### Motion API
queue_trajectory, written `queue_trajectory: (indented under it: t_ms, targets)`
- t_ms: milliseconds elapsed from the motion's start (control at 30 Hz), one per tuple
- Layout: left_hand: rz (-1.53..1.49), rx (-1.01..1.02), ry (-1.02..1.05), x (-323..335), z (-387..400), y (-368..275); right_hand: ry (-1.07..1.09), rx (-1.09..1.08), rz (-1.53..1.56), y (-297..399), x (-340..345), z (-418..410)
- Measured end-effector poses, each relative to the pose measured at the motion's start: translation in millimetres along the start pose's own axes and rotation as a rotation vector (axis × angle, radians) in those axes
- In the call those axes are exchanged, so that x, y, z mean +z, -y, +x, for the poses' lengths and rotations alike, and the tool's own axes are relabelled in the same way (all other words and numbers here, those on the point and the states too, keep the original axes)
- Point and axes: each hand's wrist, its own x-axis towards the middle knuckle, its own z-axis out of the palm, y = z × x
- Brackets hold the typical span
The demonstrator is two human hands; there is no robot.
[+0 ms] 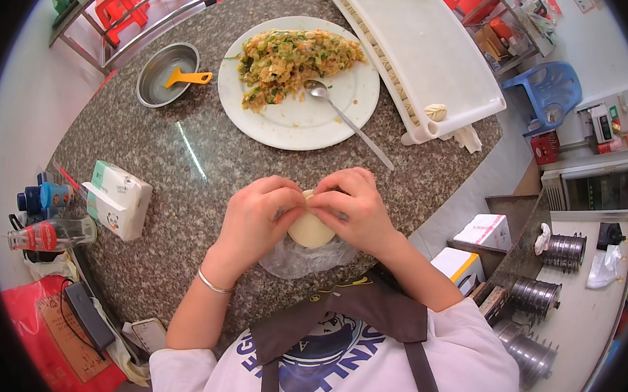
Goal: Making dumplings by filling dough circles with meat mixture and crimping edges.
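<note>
Between my hands is a round pale dough wrapper (312, 231), held up above a crumpled clear plastic bag (299, 262) on the granite tabletop. The thumb and fingers of my left hand (262, 211) pinch its upper edge from the left. My right hand (353, 209) pinches the same edge from the right, the fingertips of both hands meeting there. Fingers hide the wrapper's upper part, so any filling inside cannot be made out. Beyond my hands a white oval plate (291, 135) bears chopped vegetable filling (295, 60). A metal spoon (346, 117) rests on its rim, handle over the table.
A metal bowl (153, 92) with a yellow-handled scraper (189, 77) stands far left. White stacked trays (436, 47) hold rows of pleated dumplings, one dumpling (435, 112) on top. At left are a tissue pack (122, 200) and a glass bottle (58, 234). The granite table (181, 252) ends close before my apron.
</note>
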Motion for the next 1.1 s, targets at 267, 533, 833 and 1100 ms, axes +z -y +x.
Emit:
queue_trajectory:
  t_ms: [267, 533, 833, 1100]
  targets:
    - [-0.036, -0.084, 0.048, -3, -1, 2, 0.079, 0.066, 0.050, 0, -3, 5]
    - [-0.118, -0.113, 0.157, -16, 0, 1, 0.079, 0.083, 0.162, 0, -15, 10]
    - [-0.365, -0.071, 0.225, -12, -2, 11, 0.022, 0.179, 0.260, -5, -7, 1]
    - [-0.322, -0.095, 0.223, -13, -2, 8, 0.070, 0.415, 0.230, 23, -17, -6]
